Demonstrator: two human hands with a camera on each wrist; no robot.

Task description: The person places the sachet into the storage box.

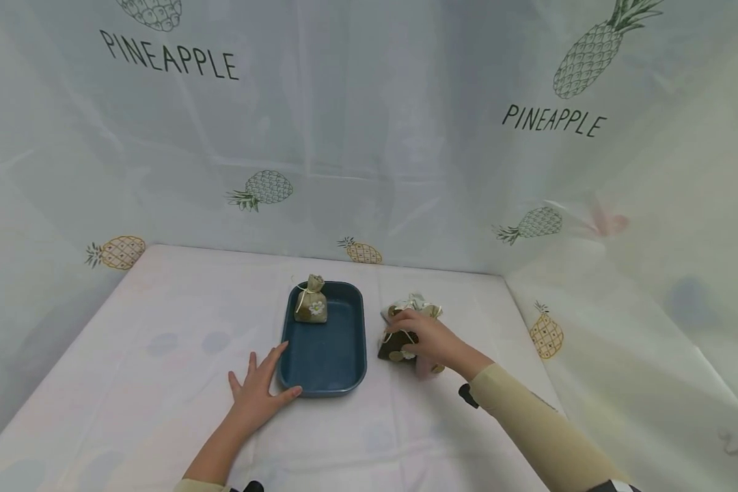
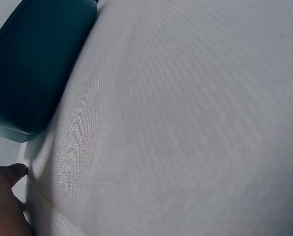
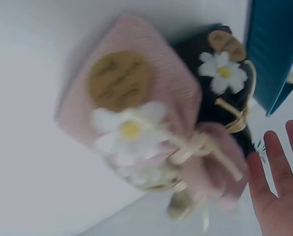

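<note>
A blue tray (image 1: 338, 355) stands on the table, with a tan drawstring sachet (image 1: 311, 307) upright in its far left corner. My left hand (image 1: 257, 393) has its fingers spread, fingertips at the tray's near left edge. To the tray's right, my right hand (image 1: 424, 335) is over a small cluster of sachets. Its fingers look extended in the right wrist view, beside a black sachet (image 3: 190, 49) with a white flower. A pink sachet (image 3: 158, 73) with a round brown patch lies against the black one. Behind the hand, light-coloured sachets (image 1: 417, 301) are partly hidden.
A white cloth (image 1: 184, 383) with pale dots covers the table. Pineapple-printed curtains (image 1: 369, 137) hang behind it and along its right side (image 1: 621, 307).
</note>
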